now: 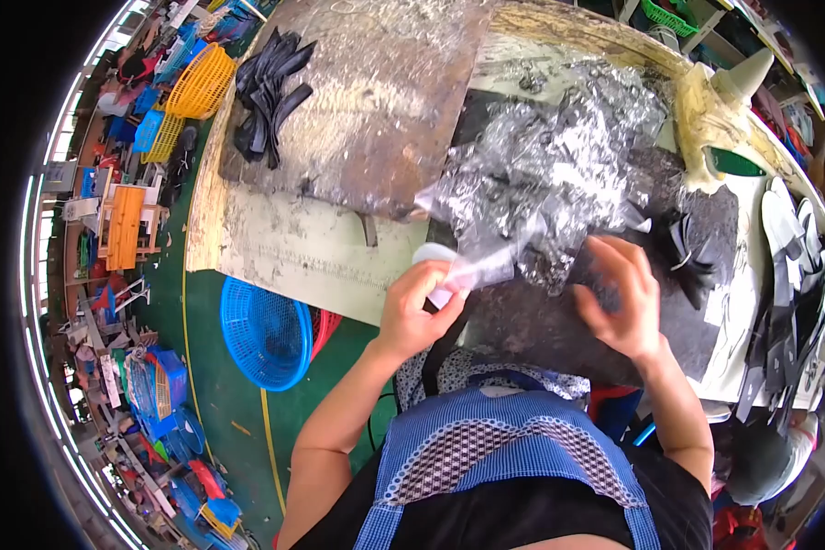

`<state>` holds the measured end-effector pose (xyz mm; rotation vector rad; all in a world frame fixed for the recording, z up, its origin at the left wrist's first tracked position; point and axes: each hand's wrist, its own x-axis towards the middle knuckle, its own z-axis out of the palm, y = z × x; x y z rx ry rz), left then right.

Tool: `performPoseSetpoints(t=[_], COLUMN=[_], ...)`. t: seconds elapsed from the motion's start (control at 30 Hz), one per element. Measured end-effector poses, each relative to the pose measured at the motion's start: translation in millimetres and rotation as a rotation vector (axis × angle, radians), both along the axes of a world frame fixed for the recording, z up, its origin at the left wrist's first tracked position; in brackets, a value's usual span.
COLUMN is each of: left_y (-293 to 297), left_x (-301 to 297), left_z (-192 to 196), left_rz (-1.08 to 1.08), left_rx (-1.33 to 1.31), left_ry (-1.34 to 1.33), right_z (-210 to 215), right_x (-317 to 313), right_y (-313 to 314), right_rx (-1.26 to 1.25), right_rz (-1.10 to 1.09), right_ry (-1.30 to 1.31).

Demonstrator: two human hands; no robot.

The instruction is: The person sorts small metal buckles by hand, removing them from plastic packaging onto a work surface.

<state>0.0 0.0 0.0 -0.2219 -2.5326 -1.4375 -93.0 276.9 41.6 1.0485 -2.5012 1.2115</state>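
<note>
Bright, even daylight fills the scene, and strong white glare glints off the crumpled clear plastic bag [545, 156]. Shadows are soft. Fisheye distortion bends the worn bench [293, 247] edges toward a black rim, where detail smears.

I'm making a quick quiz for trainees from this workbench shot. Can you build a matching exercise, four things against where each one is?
Things:
1. clear plastic bag
2. blue basket
3. black strips
4. yellow basket

Places:
A. on the green floor, below the bench's near edge, left of the left hand
B. on the worn board at the bench's far left
C. pinched at its corner by the left hand, beside the right hand
D. off the bench's far left corner

Pairs: 1-C, 2-A, 3-B, 4-D
</note>
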Motion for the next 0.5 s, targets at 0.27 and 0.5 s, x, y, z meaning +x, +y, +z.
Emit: performPoseSetpoints(t=[0.27, 0.5], left_y=[-28, -60], left_x=[25, 50], left_z=[-11, -20], left_rz=[-0.015, 0.146], left_rx=[0.081, -0.029], left_ry=[0.088, 0.239], right_z=[0, -28], right_x=[49, 59], right_y=[-88, -108], right_rx=[0.108, 0.161], right_rz=[0.182, 0.12], right_ry=[-0.053, 0.052])
